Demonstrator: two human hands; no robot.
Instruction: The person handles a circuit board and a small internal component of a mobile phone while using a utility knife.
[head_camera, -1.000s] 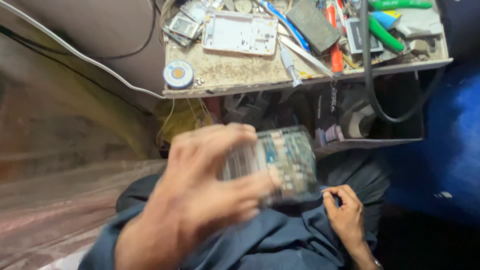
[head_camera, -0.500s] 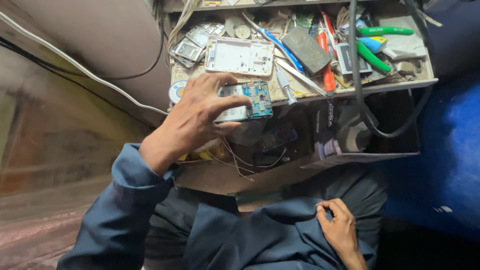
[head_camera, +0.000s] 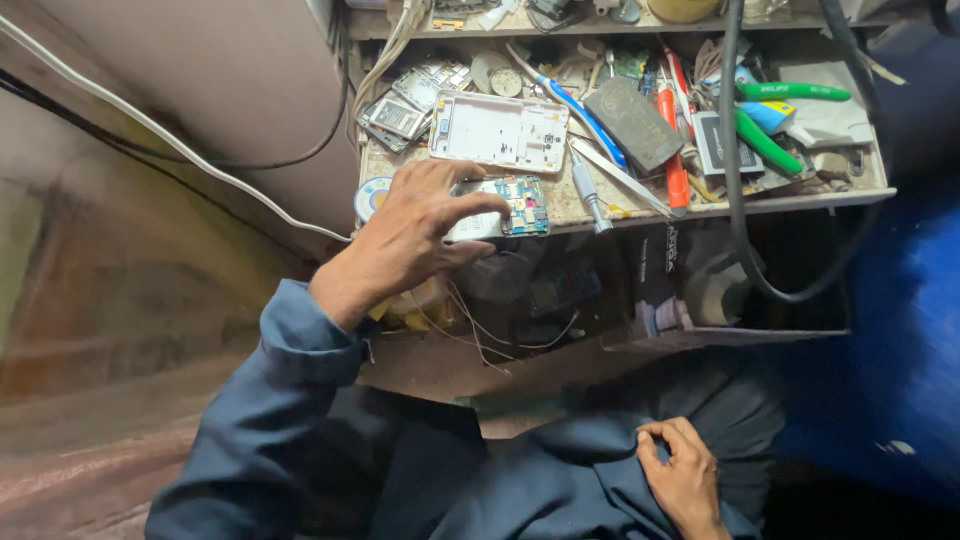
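Glossy circuit board (head_camera: 515, 203), matt cloth sleeve (head_camera: 290, 400)

You have an opened phone (head_camera: 500, 207) with its back cover off, showing a blue-green circuit board at its right end and pale metal at its left. It lies flat near the front edge of the cluttered shelf (head_camera: 800, 200), just below a white phone shell (head_camera: 498, 131).

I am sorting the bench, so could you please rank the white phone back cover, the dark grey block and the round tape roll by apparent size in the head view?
1. white phone back cover
2. dark grey block
3. round tape roll, partly hidden by the left hand
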